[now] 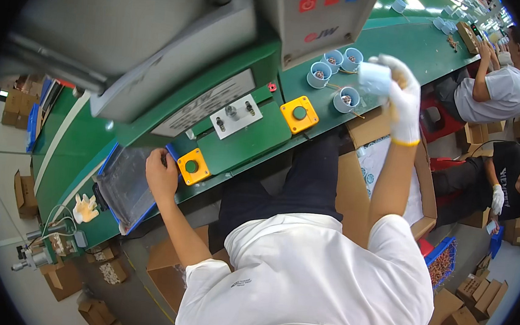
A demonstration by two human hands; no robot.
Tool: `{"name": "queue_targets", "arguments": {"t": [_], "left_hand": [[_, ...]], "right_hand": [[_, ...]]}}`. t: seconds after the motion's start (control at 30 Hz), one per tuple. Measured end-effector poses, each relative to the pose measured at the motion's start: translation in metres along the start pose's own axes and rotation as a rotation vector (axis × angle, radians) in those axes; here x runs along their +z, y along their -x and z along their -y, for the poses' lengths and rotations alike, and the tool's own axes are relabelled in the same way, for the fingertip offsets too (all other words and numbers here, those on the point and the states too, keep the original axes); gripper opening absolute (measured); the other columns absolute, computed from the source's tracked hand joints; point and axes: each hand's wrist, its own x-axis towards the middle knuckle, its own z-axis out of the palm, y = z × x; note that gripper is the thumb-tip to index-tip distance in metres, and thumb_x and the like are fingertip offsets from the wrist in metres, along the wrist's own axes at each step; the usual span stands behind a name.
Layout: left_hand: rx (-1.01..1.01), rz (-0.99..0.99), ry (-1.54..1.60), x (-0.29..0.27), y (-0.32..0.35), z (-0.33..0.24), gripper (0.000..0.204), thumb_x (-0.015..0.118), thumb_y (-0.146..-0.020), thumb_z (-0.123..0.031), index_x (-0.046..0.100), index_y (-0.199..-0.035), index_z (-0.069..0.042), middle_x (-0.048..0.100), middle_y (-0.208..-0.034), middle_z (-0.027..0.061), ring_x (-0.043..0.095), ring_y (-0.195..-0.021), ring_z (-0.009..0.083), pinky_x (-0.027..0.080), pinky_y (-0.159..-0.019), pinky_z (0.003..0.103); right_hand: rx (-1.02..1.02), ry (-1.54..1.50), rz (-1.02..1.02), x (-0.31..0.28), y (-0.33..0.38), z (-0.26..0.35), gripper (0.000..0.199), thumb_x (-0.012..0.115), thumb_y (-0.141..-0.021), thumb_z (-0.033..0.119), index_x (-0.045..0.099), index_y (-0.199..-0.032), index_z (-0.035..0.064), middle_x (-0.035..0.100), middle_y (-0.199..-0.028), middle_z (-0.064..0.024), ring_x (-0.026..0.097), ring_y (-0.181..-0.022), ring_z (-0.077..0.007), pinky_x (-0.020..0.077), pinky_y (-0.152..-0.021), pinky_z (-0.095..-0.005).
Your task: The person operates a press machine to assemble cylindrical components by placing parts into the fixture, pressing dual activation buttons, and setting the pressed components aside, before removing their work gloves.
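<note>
My right hand (404,103), in a white glove with a yellow cuff, is closed around a light blue cup (374,79), held tilted above the green workbench's right part. Below and left of it stand several similar blue cups (346,100) with copper-coloured pieces inside and thin leads beside them. My bare left hand (161,172) has its fingers curled at the edge of a blue-rimmed tray (125,185); whatever they hold is hidden. Beside that hand sits a yellow button box (194,166) with a green button. A metal fixture (236,116) lies between this box and a second yellow button box (299,114).
A large press-like machine (177,52) overhangs the bench. An open carton (426,203) with white lining and blue cups stands at my right. A glove (85,208) lies at the far left. Two other people (492,89) sit at the right; cartons crowd the floor.
</note>
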Motion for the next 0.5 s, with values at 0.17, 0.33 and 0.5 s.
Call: {"name": "queue_targets", "arguments": {"t": [0.17,0.33,0.5], "left_hand": [[0.032,-0.013,0.007,0.000,-0.004,-0.009,0.010,0.068,-0.097,-0.011,0.070,-0.102,-0.002,0.072,-0.100,0.0181,0.068,-0.101,0.0404,0.054,-0.089,0.049],[0.031,-0.016,0.008,0.000,0.000,-0.012,0.010,0.068,-0.097,-0.010,0.070,-0.101,-0.002,0.072,-0.099,0.0173,0.068,-0.099,0.0394,0.054,-0.088,0.048],[-0.010,-0.013,0.041,-0.005,0.001,-0.014,0.010,0.069,-0.098,-0.011,0.071,-0.101,-0.002,0.073,-0.098,0.0170,0.069,-0.098,0.0375,0.055,-0.087,0.046]], "right_hand": [[0.356,-0.557,0.192,0.097,0.061,-0.006,0.045,0.056,-0.093,-0.006,0.071,-0.134,-0.0008,0.078,-0.125,-0.0181,0.066,-0.062,-0.0104,0.0461,-0.047,-0.0210],[0.127,-0.050,0.225,0.185,0.068,0.042,0.043,0.054,-0.093,-0.004,0.074,-0.131,0.0018,0.079,-0.116,-0.0172,0.072,-0.070,-0.0235,0.0564,-0.066,-0.0304],[-0.229,0.279,0.227,0.210,0.064,0.046,0.035,0.063,-0.093,0.006,0.073,-0.126,0.0044,0.075,-0.108,-0.0188,0.075,-0.087,-0.0359,0.0599,-0.080,-0.0403]]}}
